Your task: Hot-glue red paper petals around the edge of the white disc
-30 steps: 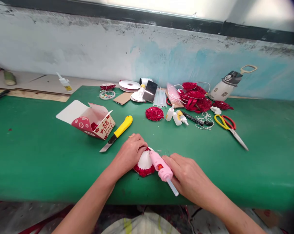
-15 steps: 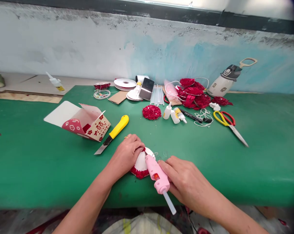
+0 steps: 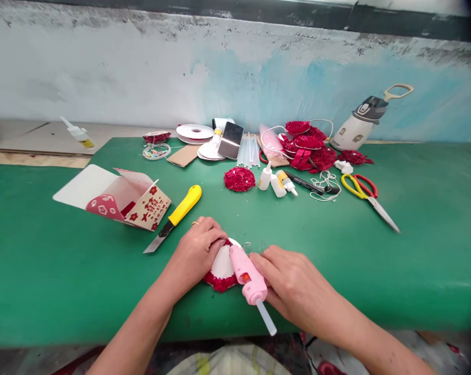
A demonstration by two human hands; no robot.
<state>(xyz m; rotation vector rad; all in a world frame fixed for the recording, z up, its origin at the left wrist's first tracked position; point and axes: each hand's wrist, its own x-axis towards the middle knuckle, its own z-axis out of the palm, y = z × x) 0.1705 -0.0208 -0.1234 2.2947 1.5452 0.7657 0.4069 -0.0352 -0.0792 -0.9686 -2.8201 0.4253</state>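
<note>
On the green table near its front lies a round white disc [image 3: 222, 264] edged with red ruffled trim. My left hand [image 3: 199, 253] grips its upper left rim, with thumb and fingers pinched at the red trim [image 3: 221, 284]. A pink hot glue gun [image 3: 248, 276] is in my right hand [image 3: 292, 281], fingers wrapped round its handle. Its nozzle points away from me at the upper right part of the disc; the tip itself is hidden. From the gun's back end sticks a translucent glue stick [image 3: 267, 319]. Fine glue strands [image 3: 255, 247] show beyond the gun.
To the left are a yellow utility knife [image 3: 184, 205] with its blade out and an open printed box [image 3: 141, 203]. Behind lie a red ruffled disc [image 3: 239, 179], small glue bottles [image 3: 277, 185], a phone [image 3: 231, 140] and several glue sticks [image 3: 248, 151]. Scissors [image 3: 370, 200] lie right, below a tilted bottle [image 3: 355, 130].
The view has shifted slightly, so things on the table appear a little further left. Both hands keep their holds; the glue gun stays over the disc's right side.
</note>
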